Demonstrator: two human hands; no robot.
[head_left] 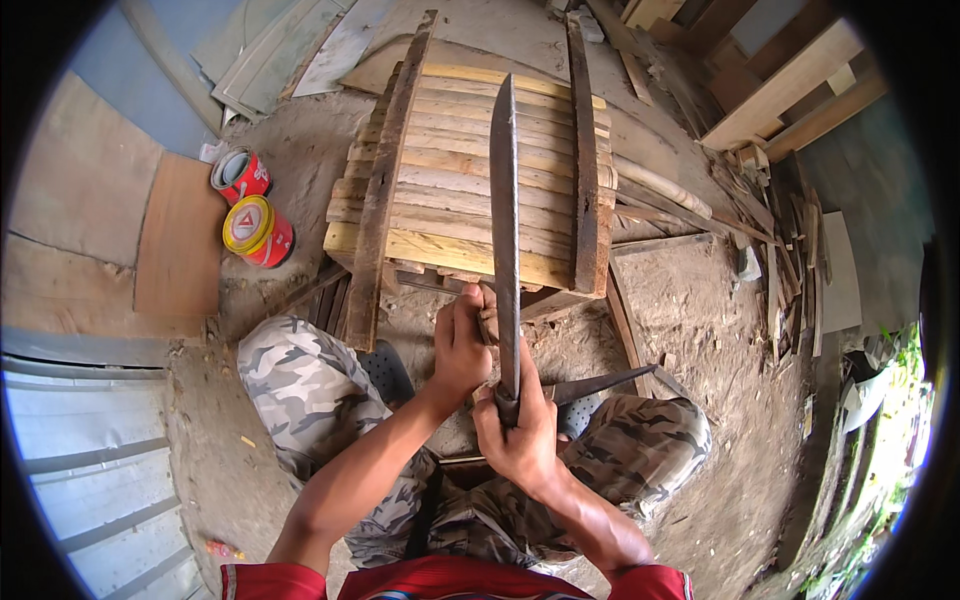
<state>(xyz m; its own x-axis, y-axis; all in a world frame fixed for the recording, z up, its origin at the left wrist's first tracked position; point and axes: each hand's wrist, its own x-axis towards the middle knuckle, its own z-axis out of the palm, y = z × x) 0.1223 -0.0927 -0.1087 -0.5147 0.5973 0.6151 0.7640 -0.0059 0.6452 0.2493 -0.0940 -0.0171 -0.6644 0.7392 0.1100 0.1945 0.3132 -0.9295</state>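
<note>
The left hand (pixel 462 350) closes around what seems a short, rough brown wood piece (pixel 488 318); its fingers may be cut if the knife (pixel 505 200), long and of smooth metal, just beside them, slips inside the right hand (pixel 522 445), which grips its handle (pixel 508 409). Right of this hand is a dark, tapering flat piece (pixel 600 384).

Metal blade (pixel 504 200), rough wooden slats (pixel 443 195) (seemingly bare), cloth trousers (pixel 300 385)

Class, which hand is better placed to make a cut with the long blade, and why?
Probably the right hand: it grips the long blade by its handle. The left hand is off the handle and seems to hold a small wooden piece.
</note>
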